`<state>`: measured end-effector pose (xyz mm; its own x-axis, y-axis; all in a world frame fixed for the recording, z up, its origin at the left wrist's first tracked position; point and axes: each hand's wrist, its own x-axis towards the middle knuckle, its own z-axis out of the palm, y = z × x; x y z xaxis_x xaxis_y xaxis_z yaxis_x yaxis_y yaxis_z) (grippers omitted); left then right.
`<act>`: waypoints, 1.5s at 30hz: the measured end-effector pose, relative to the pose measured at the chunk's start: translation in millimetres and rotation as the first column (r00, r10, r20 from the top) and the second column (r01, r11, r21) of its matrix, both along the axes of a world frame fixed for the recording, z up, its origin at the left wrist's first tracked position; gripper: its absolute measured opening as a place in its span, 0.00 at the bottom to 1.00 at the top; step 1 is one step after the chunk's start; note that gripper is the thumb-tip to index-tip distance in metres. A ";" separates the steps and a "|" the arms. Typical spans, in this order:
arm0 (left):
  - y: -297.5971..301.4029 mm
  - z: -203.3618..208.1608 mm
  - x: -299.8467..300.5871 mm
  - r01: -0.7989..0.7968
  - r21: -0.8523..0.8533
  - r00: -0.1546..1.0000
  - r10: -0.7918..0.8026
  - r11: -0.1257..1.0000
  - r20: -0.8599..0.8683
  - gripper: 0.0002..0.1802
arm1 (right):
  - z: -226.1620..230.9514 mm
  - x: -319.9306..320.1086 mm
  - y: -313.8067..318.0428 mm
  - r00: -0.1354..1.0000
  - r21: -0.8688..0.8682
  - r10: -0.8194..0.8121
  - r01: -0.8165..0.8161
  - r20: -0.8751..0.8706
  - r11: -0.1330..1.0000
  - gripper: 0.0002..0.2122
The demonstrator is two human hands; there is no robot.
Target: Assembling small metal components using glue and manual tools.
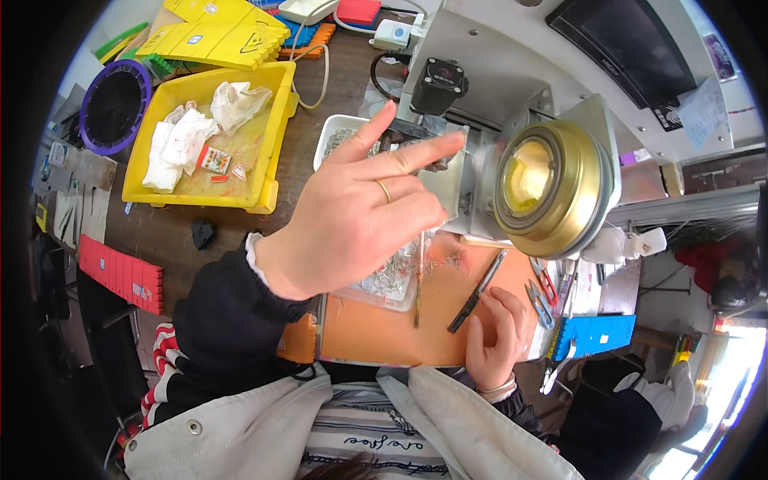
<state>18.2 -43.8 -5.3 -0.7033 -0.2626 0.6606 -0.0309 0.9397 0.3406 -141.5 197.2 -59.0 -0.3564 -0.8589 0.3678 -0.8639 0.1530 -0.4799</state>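
My left hand (344, 216) is raised over the white tub, near the machine, its back toward me. Its outer two fingers stretch out, while the ringed finger and the one beside it are bent. The thumb is hidden, and so is anything pinched under it. A dark metal part (438, 166) shows behind the fingers. On the orange mat (376, 324) rests my right hand (498, 340), fingers loosely curved, thumb apart, nothing in it. Close by lies a black pen-like tool (478, 292). A plastic tub (392, 290) of small metal pieces is partly covered by my left hand.
At right, a brass-coloured round housing (552, 180) juts from the machine. Red-handled snips (543, 280) and blue-handled snips (540, 304) lie under it. A yellow tray (272, 152) with crumpled white cloths stands at left. A red plastic piece (120, 274) edges the table.
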 end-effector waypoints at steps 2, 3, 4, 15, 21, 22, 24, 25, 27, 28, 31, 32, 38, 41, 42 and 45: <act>0.6 -0.8 -3.4 0.003 0.011 1.000 -0.003 1.000 0.003 0.05 | -0.3 -1.5 -0.2 1.000 0.008 0.008 -0.008 0.028 1.000 0.16; 0.3 -1.6 -5.5 0.009 0.017 1.000 -0.009 1.000 -0.002 0.05 | -1.8 -2.7 0.3 0.999 0.012 0.009 -0.010 0.035 1.000 0.16; -0.2 -1.5 -5.0 0.003 0.020 1.000 -0.003 1.000 0.006 0.05 | -2.5 -2.9 1.0 0.999 0.013 -0.002 0.001 0.032 1.000 0.16; -2.5 -4.6 -6.4 -0.001 -0.010 1.000 0.001 1.000 0.004 0.03 | -3.5 -4.8 -1.1 0.996 0.010 0.026 -0.027 0.083 1.000 0.13; -0.1 -1.8 -4.7 -0.005 0.008 1.000 0.005 1.000 0.027 0.04 | -1.0 -5.3 -3.4 0.997 -0.009 0.052 -0.051 0.064 0.999 0.12; 0.3 -0.9 -4.3 -0.004 0.009 1.000 0.004 1.000 0.026 0.04 | -0.9 -4.9 -3.0 0.997 -0.007 0.050 -0.050 0.063 0.999 0.12; 0.7 0.9 -3.6 0.005 0.003 1.000 -0.005 1.000 0.031 0.04 | -0.5 -4.0 -2.1 0.997 -0.011 0.040 -0.039 0.070 0.999 0.12; 0.8 0.2 -3.9 0.006 0.006 0.999 -0.006 1.000 0.031 0.04 | -1.0 -4.5 -2.3 0.997 -0.008 0.039 -0.038 0.071 0.999 0.12; 1.1 -1.6 -4.2 0.007 -0.044 1.000 -0.007 0.999 0.014 0.04 | -1.4 -4.9 -2.7 0.997 -0.006 0.033 -0.033 0.073 0.999 0.11; 3.4 -1.3 -2.5 0.002 -0.045 1.000 -0.002 0.999 0.016 0.04 | -1.6 -4.4 -3.0 0.996 -0.007 0.038 -0.038 0.075 0.999 0.11; 9.2 -1.4 0.3 -0.062 -0.090 0.998 0.061 0.994 -0.012 0.05 | -2.4 -4.0 -2.6 0.996 -0.006 0.039 -0.039 0.085 0.999 0.11; 9.2 -2.0 -0.1 -0.074 -0.092 0.997 0.073 0.993 -0.020 0.05 | -3.2 -4.5 -2.4 0.995 -0.011 0.039 -0.038 0.095 0.999 0.10; 5.8 -0.6 -2.3 -0.033 -0.033 0.998 0.035 0.999 0.044 0.06 | -2.6 -7.0 -2.3 0.991 -0.011 0.046 -0.045 0.122 0.999 0.11; 4.5 -2.2 -4.1 -0.017 -0.023 0.998 0.019 1.000 0.057 0.06 | -2.0 -8.9 -1.5 0.993 0.016 0.055 -0.057 0.102 0.998 0.11; 4.3 -2.9 -5.0 -0.019 -0.036 0.998 0.021 0.999 0.057 0.07 | -2.4 -9.2 -0.8 0.994 0.028 0.057 -0.060 0.097 0.998 0.10; 4.0 -3.9 -7.0 -0.032 -0.038 0.998 0.034 0.999 0.056 0.08 | -0.9 -8.3 -1.2 0.988 0.028 0.065 -0.069 0.138 0.997 0.09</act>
